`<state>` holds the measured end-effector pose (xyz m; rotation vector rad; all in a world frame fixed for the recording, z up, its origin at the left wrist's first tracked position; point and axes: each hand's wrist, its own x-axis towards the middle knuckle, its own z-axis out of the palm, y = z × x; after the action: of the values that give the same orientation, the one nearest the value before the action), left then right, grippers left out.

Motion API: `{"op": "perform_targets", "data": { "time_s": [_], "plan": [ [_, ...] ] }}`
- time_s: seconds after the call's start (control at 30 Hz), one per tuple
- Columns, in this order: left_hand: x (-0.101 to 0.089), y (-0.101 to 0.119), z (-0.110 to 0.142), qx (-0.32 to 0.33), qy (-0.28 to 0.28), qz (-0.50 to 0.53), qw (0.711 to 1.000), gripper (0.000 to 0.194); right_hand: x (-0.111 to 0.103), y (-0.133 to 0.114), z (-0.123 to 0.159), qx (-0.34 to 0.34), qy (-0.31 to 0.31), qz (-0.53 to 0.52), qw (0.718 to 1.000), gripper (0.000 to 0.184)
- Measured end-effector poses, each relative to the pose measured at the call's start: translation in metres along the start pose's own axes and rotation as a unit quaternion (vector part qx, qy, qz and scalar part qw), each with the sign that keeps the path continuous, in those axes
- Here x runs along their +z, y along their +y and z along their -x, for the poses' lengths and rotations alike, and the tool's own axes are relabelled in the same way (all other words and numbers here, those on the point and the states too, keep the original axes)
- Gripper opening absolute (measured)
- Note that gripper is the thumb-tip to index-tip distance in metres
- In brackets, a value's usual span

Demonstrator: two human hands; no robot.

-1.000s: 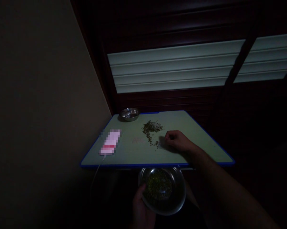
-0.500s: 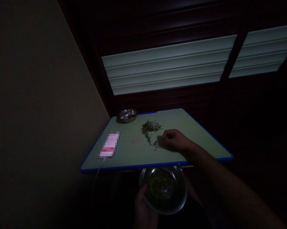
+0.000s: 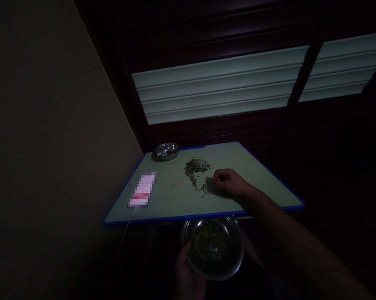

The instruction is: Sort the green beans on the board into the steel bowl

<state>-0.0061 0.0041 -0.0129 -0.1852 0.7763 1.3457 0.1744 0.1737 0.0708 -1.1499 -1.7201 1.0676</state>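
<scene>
My left hand (image 3: 188,268) grips the rim of a shiny metal bowl (image 3: 234,260), thumb over its left edge, just below the table's front edge. Small green beans or seeds (image 3: 210,241) cover the bowl's bottom. Over the table, my right hand (image 3: 230,181) is closed, fingers curled in; whether anything is inside them is hidden. To its left lies a loose heap of similar small greenish grains (image 3: 195,166), with a thin trail of them running toward the front.
The pale green tabletop (image 3: 163,208) has a blue edge. A smaller metal bowl (image 3: 166,151) stands at its back left corner. A blurred-out phone (image 3: 143,189) with a white cable (image 3: 127,229) lies at the left. A wall and dark shuttered doors enclose the table.
Almost nothing differs; the whole view has shifted very slightly. My right hand stays closed above the table, and the left still holds the bowl.
</scene>
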Motion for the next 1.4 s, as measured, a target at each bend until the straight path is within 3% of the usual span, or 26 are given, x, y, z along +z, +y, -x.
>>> {"op": "perform_targets", "data": {
  "time_s": [0.6, 0.93, 1.4],
  "plan": [
    [-0.0054, -0.0021, -0.0038, -0.003, -0.001, -0.005, 1.000, 0.028, 0.0019, -0.0023, 0.0027, 0.002, -0.037, 0.001, 0.999, 0.016],
    [-0.0090, -0.0005, -0.0056, -0.008, -0.015, -0.005, 1.000, 0.026, -0.0050, -0.0002, -0.0028, -0.011, 0.099, 0.060, 0.993, 0.010],
    [-0.0016, -0.0010, -0.0016, -0.013, 0.019, 0.013, 1.000, 0.027, -0.0044, 0.0055, -0.0032, -0.014, 0.052, 0.022, 0.998, 0.011]
  ]
}}
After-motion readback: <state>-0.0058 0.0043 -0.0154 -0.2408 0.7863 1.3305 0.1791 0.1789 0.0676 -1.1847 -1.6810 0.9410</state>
